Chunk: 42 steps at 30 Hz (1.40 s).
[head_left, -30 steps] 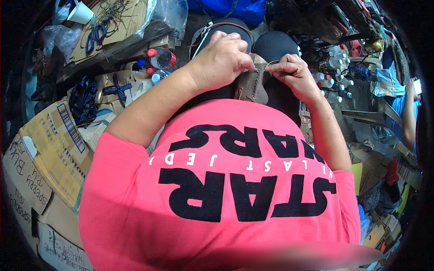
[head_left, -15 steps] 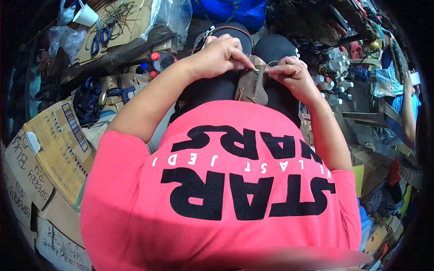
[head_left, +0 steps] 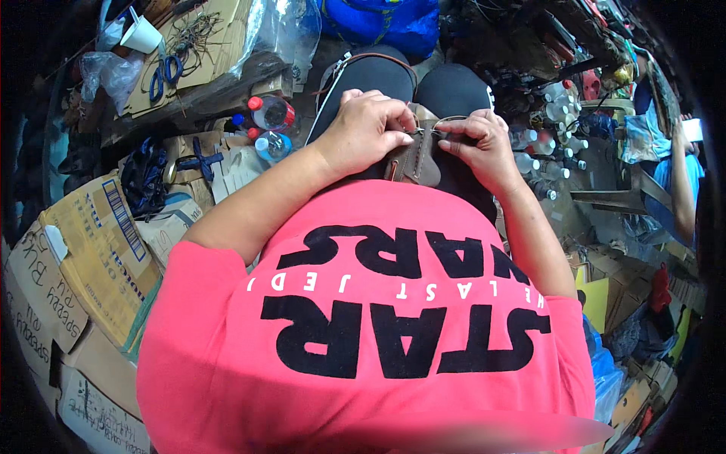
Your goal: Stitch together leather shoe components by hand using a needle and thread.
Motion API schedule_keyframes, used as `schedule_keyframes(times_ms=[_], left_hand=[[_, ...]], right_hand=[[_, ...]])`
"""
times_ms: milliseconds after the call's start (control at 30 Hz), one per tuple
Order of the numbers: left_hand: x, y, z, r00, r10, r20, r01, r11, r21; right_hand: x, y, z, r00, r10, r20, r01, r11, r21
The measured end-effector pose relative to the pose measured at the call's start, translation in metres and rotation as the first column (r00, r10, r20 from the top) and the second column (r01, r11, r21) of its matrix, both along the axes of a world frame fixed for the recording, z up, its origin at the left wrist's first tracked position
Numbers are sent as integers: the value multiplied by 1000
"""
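A brown leather piece (head_left: 414, 168), like a shoe part with a stitched seam along it, lies between my thighs, against the front of my pink shirt. My left hand (head_left: 370, 132) is at its far left side, thumb and forefinger pinched on a pale thread at the seam. On the other side my right hand (head_left: 480, 147) is closed too, its fingertips pinching the thread (head_left: 452, 117), which loops up beside them. Whether a needle is in either pinch is too small to make out. A brown strap with a white cord (head_left: 333, 79) passes over my left knee.
At the upper left, blue-handled scissors (head_left: 165, 78), a white cup (head_left: 141, 35) and tangled strands lie on cardboard. Bottles (head_left: 271, 113) stand by my left leg, and several more (head_left: 556, 140) at right. Cardboard boxes (head_left: 98, 257) fill the left. Another person's arm (head_left: 683, 181) shows at far right.
Both hands have come slightly nearer to me and closer together at the seam. The leather piece has moved a little toward me and leftward, and my knees have shifted with it.
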State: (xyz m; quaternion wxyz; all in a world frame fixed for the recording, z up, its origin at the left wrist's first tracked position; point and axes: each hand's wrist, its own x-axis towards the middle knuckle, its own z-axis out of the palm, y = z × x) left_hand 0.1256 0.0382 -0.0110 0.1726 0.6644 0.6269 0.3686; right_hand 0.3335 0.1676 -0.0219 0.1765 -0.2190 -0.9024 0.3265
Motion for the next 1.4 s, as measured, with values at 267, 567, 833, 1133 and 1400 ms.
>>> schedule_keyframes(times_ms=[267,567,833,1133,1400], left_hand=[[-11,-10,5,977,182,-107,-178,983,47],[5,-5,-6,965,219,-146,-223,975,-9],[13,-1,-10,966,184,-183,-191,981,-21],[15,5,-12,965,172,-197,-174,985,6],[-1,22,-10,998,16,-61,-5,982,189]], right_hand=[[8,7,12,991,-136,-13,136,977,164],[5,9,-12,992,-124,-36,123,991,-46],[-4,3,-8,994,-97,-42,99,994,39],[-13,3,-7,994,-104,35,107,991,-82],[-20,11,-2,999,-31,-15,27,975,-220]])
